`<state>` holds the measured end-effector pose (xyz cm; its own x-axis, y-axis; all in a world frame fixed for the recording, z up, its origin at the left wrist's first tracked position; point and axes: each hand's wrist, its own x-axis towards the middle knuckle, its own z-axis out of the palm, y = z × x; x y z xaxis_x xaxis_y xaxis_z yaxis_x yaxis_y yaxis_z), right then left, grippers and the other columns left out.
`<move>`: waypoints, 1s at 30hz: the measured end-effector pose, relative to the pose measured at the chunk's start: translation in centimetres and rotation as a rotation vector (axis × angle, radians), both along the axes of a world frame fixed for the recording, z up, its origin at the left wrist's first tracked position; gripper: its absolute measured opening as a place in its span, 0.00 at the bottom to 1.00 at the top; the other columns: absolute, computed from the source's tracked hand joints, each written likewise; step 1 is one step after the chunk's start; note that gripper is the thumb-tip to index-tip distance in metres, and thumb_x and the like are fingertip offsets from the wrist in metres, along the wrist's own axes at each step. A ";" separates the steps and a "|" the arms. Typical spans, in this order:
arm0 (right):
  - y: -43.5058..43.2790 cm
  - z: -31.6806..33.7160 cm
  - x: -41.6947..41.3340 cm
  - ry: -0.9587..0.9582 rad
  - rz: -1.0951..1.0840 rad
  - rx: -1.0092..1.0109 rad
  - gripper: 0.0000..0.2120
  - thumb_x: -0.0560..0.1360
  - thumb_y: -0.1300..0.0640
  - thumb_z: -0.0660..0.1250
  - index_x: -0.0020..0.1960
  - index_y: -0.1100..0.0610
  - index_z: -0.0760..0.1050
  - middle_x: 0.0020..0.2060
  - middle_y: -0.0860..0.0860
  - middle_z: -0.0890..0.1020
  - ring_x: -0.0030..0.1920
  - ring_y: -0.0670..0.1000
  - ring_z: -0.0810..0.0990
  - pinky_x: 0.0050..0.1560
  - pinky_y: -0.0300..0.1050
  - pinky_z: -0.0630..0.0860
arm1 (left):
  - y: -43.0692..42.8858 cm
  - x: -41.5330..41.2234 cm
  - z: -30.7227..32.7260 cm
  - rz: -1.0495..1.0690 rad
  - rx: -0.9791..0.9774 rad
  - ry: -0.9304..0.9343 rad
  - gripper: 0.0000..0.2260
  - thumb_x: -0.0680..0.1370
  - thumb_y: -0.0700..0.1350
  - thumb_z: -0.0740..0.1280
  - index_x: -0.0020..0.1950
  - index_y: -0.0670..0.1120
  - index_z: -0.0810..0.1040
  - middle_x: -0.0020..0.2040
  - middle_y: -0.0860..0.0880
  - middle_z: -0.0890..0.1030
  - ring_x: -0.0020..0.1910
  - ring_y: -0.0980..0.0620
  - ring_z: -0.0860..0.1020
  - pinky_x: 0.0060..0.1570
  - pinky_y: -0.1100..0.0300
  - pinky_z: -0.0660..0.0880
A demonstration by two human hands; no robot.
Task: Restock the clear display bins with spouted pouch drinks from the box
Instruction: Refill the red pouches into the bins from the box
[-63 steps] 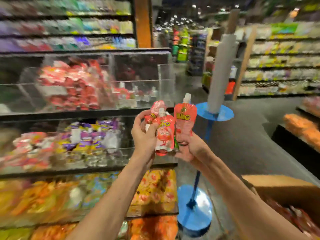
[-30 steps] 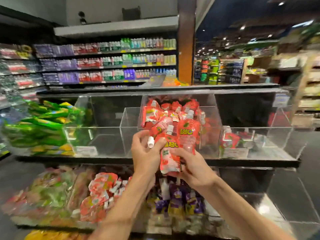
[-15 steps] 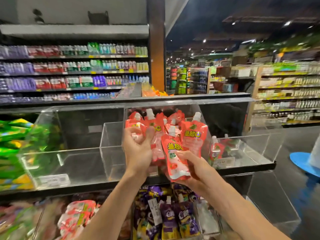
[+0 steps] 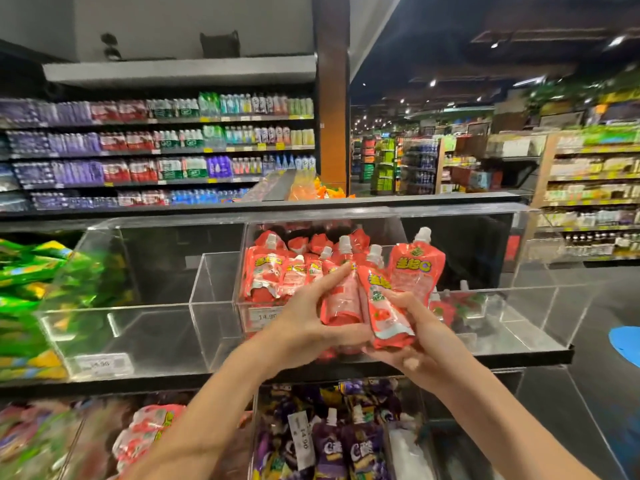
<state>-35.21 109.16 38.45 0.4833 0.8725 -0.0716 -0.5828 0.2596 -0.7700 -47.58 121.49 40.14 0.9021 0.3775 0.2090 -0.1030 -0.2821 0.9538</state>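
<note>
While the middle clear bin point(image 4: 377, 230) on the shelf holds a heap of red pouches point(image 4: 266, 271), three more are held just in front of it, spouts up. Left grip point(image 4: 311, 323) clasps the left pouch point(image 4: 341, 299), fingers stretched across its front, thumb under its base. Right grip point(image 4: 415, 337) curls round the lower parts of the other two pouches point(image 4: 415, 271), which touch the first.

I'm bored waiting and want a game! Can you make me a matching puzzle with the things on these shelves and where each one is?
Things:
1. red pouches
2. green packs
3. purple pouches

Places:
A. low down, in the middle
B. held between the left hand and the right hand
C. far left, upper row

Pairs: 1-B, 2-C, 3-A
</note>
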 end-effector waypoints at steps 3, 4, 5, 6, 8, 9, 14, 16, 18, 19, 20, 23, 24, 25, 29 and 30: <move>0.3 0.2 0.9 -0.032 0.013 0.024 0.13 0.68 0.57 0.69 0.50 0.62 0.84 0.50 0.60 0.83 0.44 0.56 0.83 0.46 0.55 0.80 | 1.8 0.5 1.0 0.274 0.404 -0.016 0.38 0.65 0.50 0.81 0.73 0.52 0.72 0.63 0.53 0.76 0.62 0.57 0.77 0.65 0.58 0.73; 0.4 0.4 1.2 -0.043 0.012 0.023 0.11 0.68 0.57 0.70 0.47 0.61 0.84 0.49 0.60 0.83 0.44 0.57 0.83 0.48 0.57 0.79 | 2.6 0.7 1.3 0.372 0.533 -0.027 0.39 0.63 0.55 0.80 0.73 0.51 0.73 0.65 0.52 0.74 0.64 0.56 0.74 0.69 0.58 0.69; 0.4 0.4 1.3 -0.048 0.006 0.016 0.12 0.67 0.57 0.70 0.48 0.61 0.83 0.49 0.60 0.84 0.45 0.58 0.84 0.48 0.57 0.77 | 3.6 1.0 1.6 0.433 0.640 -0.023 0.40 0.63 0.57 0.79 0.73 0.50 0.73 0.67 0.50 0.71 0.66 0.54 0.71 0.71 0.58 0.65; 0.4 0.5 1.4 -0.049 0.004 0.011 0.13 0.67 0.57 0.71 0.50 0.61 0.82 0.48 0.60 0.85 0.45 0.58 0.85 0.49 0.57 0.76 | 4.6 1.3 1.8 0.468 0.737 0.018 0.39 0.64 0.57 0.78 0.74 0.51 0.72 0.70 0.48 0.69 0.70 0.51 0.68 0.72 0.57 0.61; 0.3 0.5 1.6 -0.057 0.011 -0.002 0.16 0.67 0.57 0.71 0.54 0.61 0.80 0.48 0.60 0.85 0.46 0.58 0.85 0.51 0.57 0.76 | 6.5 1.9 1.9 0.523 0.965 0.222 0.36 0.69 0.62 0.73 0.76 0.56 0.68 0.77 0.44 0.62 0.76 0.45 0.60 0.74 0.48 0.57; 0.3 0.4 1.6 -0.059 0.011 -0.011 0.18 0.67 0.57 0.71 0.55 0.61 0.79 0.49 0.60 0.85 0.47 0.58 0.85 0.53 0.58 0.76 | 7.4 2.0 1.8 0.556 1.084 0.350 0.34 0.71 0.66 0.68 0.76 0.59 0.67 0.79 0.43 0.57 0.77 0.43 0.56 0.74 0.42 0.56; 0.0 0.3 1.9 -0.062 -0.026 -0.016 0.22 0.65 0.57 0.72 0.59 0.61 0.77 0.48 0.59 0.86 0.48 0.58 0.85 0.53 0.60 0.76 | 9.7 1.9 1.5 0.568 1.340 0.638 0.31 0.76 0.71 0.53 0.76 0.61 0.63 0.81 0.51 0.53 0.78 0.47 0.51 0.71 0.39 0.57; -0.2 0.4 1.9 -0.068 -0.039 -0.016 0.21 0.64 0.57 0.72 0.56 0.60 0.77 0.45 0.58 0.86 0.44 0.56 0.86 0.53 0.60 0.77 | 9.9 1.6 1.2 0.520 1.370 0.692 0.33 0.77 0.71 0.49 0.79 0.58 0.58 0.80 0.55 0.57 0.79 0.49 0.52 0.72 0.38 0.56; -0.3 0.5 1.9 -0.046 -0.046 -0.016 0.20 0.64 0.58 0.71 0.55 0.60 0.77 0.43 0.58 0.87 0.42 0.56 0.86 0.53 0.60 0.76 | 9.9 1.4 1.0 0.480 1.373 0.743 0.35 0.77 0.72 0.43 0.81 0.57 0.51 0.81 0.56 0.52 0.80 0.51 0.48 0.74 0.36 0.50; -0.3 0.5 1.9 -0.033 -0.044 -0.018 0.19 0.64 0.58 0.71 0.54 0.60 0.77 0.43 0.58 0.87 0.41 0.56 0.86 0.52 0.60 0.77 | 10.0 1.3 0.9 0.460 1.344 0.767 0.35 0.77 0.71 0.40 0.81 0.57 0.48 0.82 0.57 0.48 0.80 0.52 0.45 0.74 0.35 0.47; -0.4 0.7 1.8 -0.021 -0.038 -0.021 0.20 0.64 0.59 0.72 0.54 0.60 0.77 0.43 0.59 0.86 0.41 0.56 0.87 0.50 0.60 0.77 | 10.0 1.2 0.9 0.440 1.300 0.777 0.35 0.77 0.70 0.37 0.81 0.57 0.46 0.81 0.57 0.46 0.80 0.53 0.43 0.75 0.34 0.45; -0.5 0.9 1.3 0.011 0.003 -0.037 0.20 0.64 0.61 0.71 0.55 0.61 0.75 0.43 0.61 0.86 0.40 0.58 0.87 0.45 0.60 0.77 | 10.1 0.7 1.0 0.416 1.155 0.692 0.33 0.78 0.68 0.35 0.81 0.57 0.43 0.81 0.57 0.44 0.80 0.55 0.41 0.75 0.35 0.39; -0.6 0.9 1.2 0.017 0.027 -0.042 0.20 0.64 0.61 0.71 0.55 0.61 0.74 0.43 0.61 0.86 0.40 0.59 0.86 0.42 0.60 0.79 | 9.9 0.6 1.1 0.432 1.126 0.585 0.32 0.79 0.68 0.36 0.81 0.57 0.45 0.81 0.56 0.47 0.80 0.55 0.44 0.75 0.37 0.39; -0.7 1.0 1.1 0.022 0.055 -0.049 0.20 0.64 0.61 0.71 0.55 0.61 0.74 0.43 0.62 0.86 0.42 0.60 0.86 0.40 0.60 0.80 | 9.4 0.6 1.1 0.461 1.093 0.426 0.32 0.80 0.68 0.38 0.81 0.56 0.50 0.81 0.54 0.53 0.80 0.55 0.48 0.76 0.40 0.42; -0.2 1.2 1.2 0.020 0.195 -0.070 0.37 0.50 0.64 0.84 0.57 0.63 0.76 0.47 0.63 0.84 0.48 0.61 0.83 0.38 0.57 0.82 | 5.3 2.0 3.0 0.346 0.627 -0.047 0.11 0.83 0.50 0.61 0.63 0.53 0.80 0.62 0.54 0.81 0.63 0.57 0.76 0.66 0.54 0.70; 0.0 1.2 1.2 0.015 0.241 -0.077 0.42 0.45 0.64 0.86 0.57 0.63 0.77 0.49 0.63 0.84 0.48 0.61 0.83 0.39 0.57 0.82 | 4.3 2.4 3.6 0.263 0.463 -0.046 0.10 0.83 0.46 0.63 0.58 0.52 0.82 0.56 0.54 0.83 0.56 0.58 0.80 0.59 0.56 0.75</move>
<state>-33.98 109.12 39.69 0.2607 0.9540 -0.1484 -0.6325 0.0527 -0.7728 -45.19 125.77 43.73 0.7755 0.4484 0.4445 -0.0113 -0.6940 0.7199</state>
